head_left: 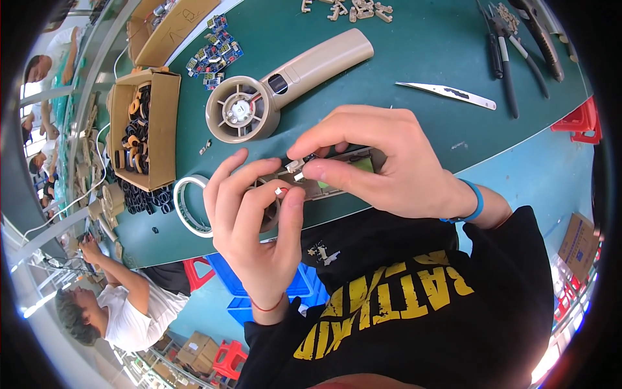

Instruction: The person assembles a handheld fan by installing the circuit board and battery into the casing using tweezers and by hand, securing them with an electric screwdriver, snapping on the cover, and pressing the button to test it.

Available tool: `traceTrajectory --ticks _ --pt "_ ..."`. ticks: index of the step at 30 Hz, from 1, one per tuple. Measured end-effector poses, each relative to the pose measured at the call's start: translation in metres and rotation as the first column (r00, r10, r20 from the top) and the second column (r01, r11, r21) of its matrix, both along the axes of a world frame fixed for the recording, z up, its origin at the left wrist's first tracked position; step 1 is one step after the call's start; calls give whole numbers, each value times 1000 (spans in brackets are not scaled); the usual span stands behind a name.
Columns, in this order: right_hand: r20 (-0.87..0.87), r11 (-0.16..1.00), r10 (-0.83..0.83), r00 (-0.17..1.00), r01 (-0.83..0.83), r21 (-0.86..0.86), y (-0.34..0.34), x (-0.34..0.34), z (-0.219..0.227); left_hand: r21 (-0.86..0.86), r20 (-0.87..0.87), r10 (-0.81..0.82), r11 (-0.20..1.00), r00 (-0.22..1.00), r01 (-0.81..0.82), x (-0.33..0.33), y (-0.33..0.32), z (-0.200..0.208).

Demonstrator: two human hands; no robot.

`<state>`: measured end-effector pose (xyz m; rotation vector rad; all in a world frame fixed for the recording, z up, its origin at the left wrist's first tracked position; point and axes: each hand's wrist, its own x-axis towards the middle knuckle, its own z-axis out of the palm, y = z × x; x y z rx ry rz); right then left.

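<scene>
The left hand (256, 223) is partly curled, with its thumb and first finger pinching a little white plug (280, 192) on a red wire. Its other fingers are spread and bent. The right hand (382, 162) has its thumb and first finger nearly together, with a small pale piece (296, 166) between them. The plug and the piece are close to each other, but apart, over the near side of the green table (389, 58).

Just under the hands is an open tan case (317, 190). A green block (363, 163) sits inside it, and the hands hide a lot of the rest.

On the left of the table stands a cardboard box (165, 129) with no lid on top. It holds a heap of black and orange rings (135, 133). More black rings (139, 198) lie in a pile just beside its near end. Farther back is another cardboard box (184, 27); the things in it are too small to tell. A white hoop (180, 206) lies left of the left hand.

Below the near edge are blue bins (301, 285). I can't tell what is in them.

A tan fan (243, 107) lies on the far side of the hands.
</scene>
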<state>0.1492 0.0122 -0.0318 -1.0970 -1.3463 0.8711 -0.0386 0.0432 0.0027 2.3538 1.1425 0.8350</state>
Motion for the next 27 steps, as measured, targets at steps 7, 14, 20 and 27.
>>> traceTrajectory --ticks 7,14,20,27 --pt "19 999 -18 1000 17 48 2 -1 -1 41 -96 -29 999 995 33 2 -3 4" --pt "23 996 -13 1000 11 87 2 -2 -4 9 -150 -64 998 987 66 -1 0 9" --pt "113 984 -52 992 32 177 2 -3 -8 33 -265 -83 995 961 95 0 4 23" --pt "141 968 -102 985 66 241 2 -5 -10 37 -350 -125 988 928 148 2 8 30"
